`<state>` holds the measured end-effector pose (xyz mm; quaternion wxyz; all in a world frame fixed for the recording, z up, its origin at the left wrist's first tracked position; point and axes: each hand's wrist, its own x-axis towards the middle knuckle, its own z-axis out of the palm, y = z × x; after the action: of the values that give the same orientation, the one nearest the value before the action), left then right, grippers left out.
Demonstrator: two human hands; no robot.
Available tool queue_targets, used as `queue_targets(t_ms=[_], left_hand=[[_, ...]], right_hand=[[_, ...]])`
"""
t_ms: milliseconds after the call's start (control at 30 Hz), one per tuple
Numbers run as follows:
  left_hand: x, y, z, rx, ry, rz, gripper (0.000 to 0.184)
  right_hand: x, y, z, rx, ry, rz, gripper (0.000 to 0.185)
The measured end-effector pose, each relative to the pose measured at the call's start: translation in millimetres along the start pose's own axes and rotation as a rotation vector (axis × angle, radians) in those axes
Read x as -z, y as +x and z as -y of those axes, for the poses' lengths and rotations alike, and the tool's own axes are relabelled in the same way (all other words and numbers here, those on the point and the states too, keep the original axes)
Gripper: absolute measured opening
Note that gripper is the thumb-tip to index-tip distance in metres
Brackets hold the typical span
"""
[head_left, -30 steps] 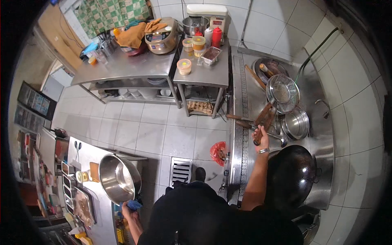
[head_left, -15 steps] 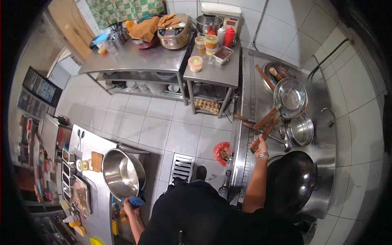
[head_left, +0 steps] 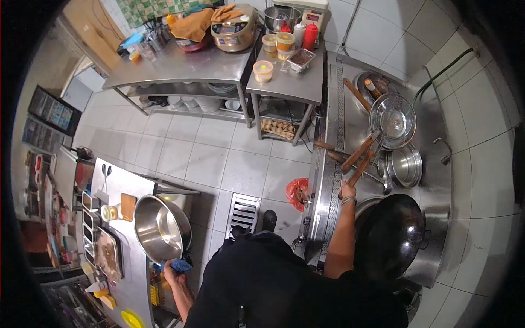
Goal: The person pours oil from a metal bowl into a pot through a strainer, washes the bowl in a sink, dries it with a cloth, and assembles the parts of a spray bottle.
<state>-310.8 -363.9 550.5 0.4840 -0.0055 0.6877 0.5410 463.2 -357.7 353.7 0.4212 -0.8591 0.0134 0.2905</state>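
At the lower left, my left hand (head_left: 174, 273) is closed round a blue cloth (head_left: 180, 265), close under the rim of a large steel bowl (head_left: 162, 228) on the left table's edge. My right hand (head_left: 346, 191) is closed at the end of a wooden handle (head_left: 360, 169) over the steel stove counter. A second wooden handle lies beside it, and both lead up to the round strainers (head_left: 392, 121). Right of that hand sit a steel pot (head_left: 404, 165) and ladles. Nearer my body is a large black wok (head_left: 391, 238).
A rice cooker (head_left: 234, 33) stands on the back steel table (head_left: 164, 71). Sauce bottles and tubs stand on the small table (head_left: 298, 92). A red bag (head_left: 297, 193) hangs beside the stove. A floor drain (head_left: 242, 214) lies near my feet. Trays (head_left: 108, 254) fill the left table.
The view has shifted. My right hand has moved to the lower end of the wooden handle, and the handles now lie further apart. My left hand still holds the cloth by the bowl.
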Motion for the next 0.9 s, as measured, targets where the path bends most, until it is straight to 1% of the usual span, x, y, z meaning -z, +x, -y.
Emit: queue_targets(t_ms=[33, 100, 167, 200, 233, 267, 300, 333, 400, 433, 467, 500, 567, 600, 633, 700, 733, 800, 833, 900], left_hand=[[2.9, 4.2, 1.2, 0.011, -0.024, 0.027, 0.012], [-0.3, 0.6, 0.7, 0.016, -0.062, 0.045, 0.012], [-8.6, -14.0, -4.9, -0.025, 0.005, -0.124, 0.008], [-3.7, -18.8, -5.8, -0.045, -0.049, -0.150, 0.008], [-7.0, -19.1, -4.6, -0.047, -0.068, -0.159, 0.006], [-15.7, -18.1, -1.4, -0.051, -0.109, -0.162, 0.004], [-18.6, -16.3, 1.7, -0.083, -0.226, -0.159, 0.003], [-31.7, -28.6, -4.3, -0.108, -0.222, -0.188, 0.003], [-21.4, -16.6, 3.8, -0.153, -0.234, -0.229, 0.006], [-15.7, -11.1, 7.4, -0.154, -0.290, -0.243, 0.006], [-10.2, -3.0, 12.4, -0.156, -0.298, -0.250, 0.007], [-10.7, -5.4, 17.3, -0.153, -0.294, -0.259, 0.008], [-10.8, -9.4, 19.1, -0.145, -0.341, -0.272, 0.007], [-9.5, -13.6, 19.6, -0.139, -0.356, -0.273, 0.007], [-2.9, -13.3, 21.7, -0.119, -0.357, -0.298, 0.008], [7.0, -21.6, 20.3, -0.124, -0.391, -0.311, 0.009], [17.1, -23.8, 18.0, -0.132, -0.406, -0.316, 0.009], [44.1, -12.9, 28.5, -0.137, -0.422, -0.333, 0.009], [56.0, -7.1, 31.8, -0.147, -0.424, -0.347, 0.009], [72.0, -18.9, 24.3, -0.168, -0.461, -0.355, 0.011]], right_hand=[[-0.3, 4.1, -3.0, 0.002, -0.001, 0.001, 0.036], [-6.3, 11.8, -9.7, 0.030, -0.148, -0.134, 0.043], [-8.6, 27.4, -22.9, 0.258, -0.281, -0.156, 0.053], [6.3, -9.0, 10.2, 0.314, -0.431, -0.006, 0.059], [3.1, -20.3, 20.9, 0.284, -0.364, -0.015, 0.069], [-6.9, -7.3, 5.8, 0.476, -0.145, -0.041, 0.078], [-17.2, 11.1, -2.2, 0.529, -0.181, -0.057, 0.079], [-20.9, 15.3, -7.5, 0.536, -0.286, -0.099, 0.080], [-29.1, 43.0, -25.3, 0.556, -0.510, -0.210, 0.083], [-33.6, 67.5, -39.2, 0.592, -0.605, -0.304, 0.084], [-27.7, 27.2, -3.7, 0.309, -0.553, -0.221, 0.087], [-17.9, -56.1, 63.1, 0.021, -0.529, -0.151, 0.090], [-32.2, -40.2, 71.6, -0.067, -0.642, -0.218, 0.093], [-35.3, -39.6, 78.3, -0.190, -0.746, -0.297, 0.097], [-39.1, -41.2, 86.7, -0.168, -0.749, -0.299, 0.097], [-47.1, -64.3, 105.2, -0.135, -0.651, -0.508, 0.102], [-52.0, -82.0, 115.8, -0.119, -0.650, -0.513, 0.102], [-72.0, -117.1, 141.0, 0.097, -0.775, -0.496, 0.104], [-85.4, -141.8, 152.0, 0.107, -0.774, -0.496, 0.104], [-107.8, -194.7, 161.8, 0.327, -0.762, -0.311, 0.096]])
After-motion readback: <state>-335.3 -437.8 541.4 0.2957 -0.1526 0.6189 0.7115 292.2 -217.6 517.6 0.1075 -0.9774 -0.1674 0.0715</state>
